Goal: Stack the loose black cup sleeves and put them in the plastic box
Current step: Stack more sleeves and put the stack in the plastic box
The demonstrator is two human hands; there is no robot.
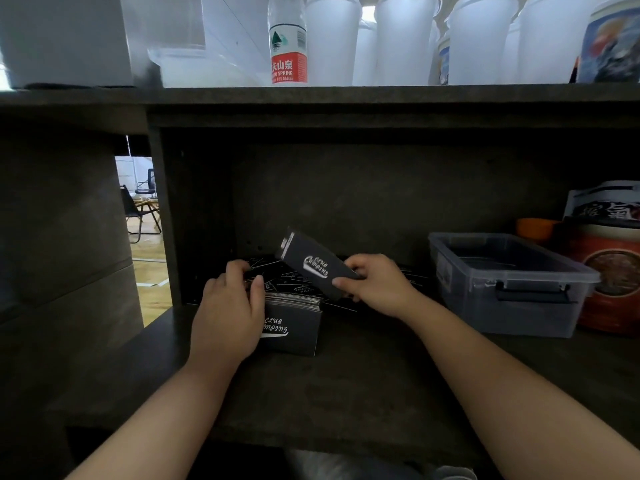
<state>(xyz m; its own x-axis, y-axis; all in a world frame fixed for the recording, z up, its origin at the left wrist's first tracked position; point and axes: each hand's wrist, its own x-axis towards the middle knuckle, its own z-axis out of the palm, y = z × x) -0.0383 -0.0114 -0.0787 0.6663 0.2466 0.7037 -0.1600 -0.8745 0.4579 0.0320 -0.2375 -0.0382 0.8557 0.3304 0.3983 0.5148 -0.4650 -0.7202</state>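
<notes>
A stack of flat black cup sleeves (294,323) with white "Club Camping" lettering stands on the dark shelf in front of me. My left hand (230,306) grips the stack's left end, fingers curled over its top. My right hand (372,284) pinches one black sleeve (313,266) by its right end and holds it tilted in the air above the stack. More loose black sleeves (287,277) lie scattered on the shelf behind the stack. The clear plastic box (512,306) with a dark latch sits open to the right, apart from both hands.
A dark shelf board (346,98) hangs overhead, carrying a water bottle (288,53), white cups (401,39) and a clear container (201,67). Red and orange packages (613,268) stand right of the box. A gap at left (145,230) shows chairs and a wooden floor.
</notes>
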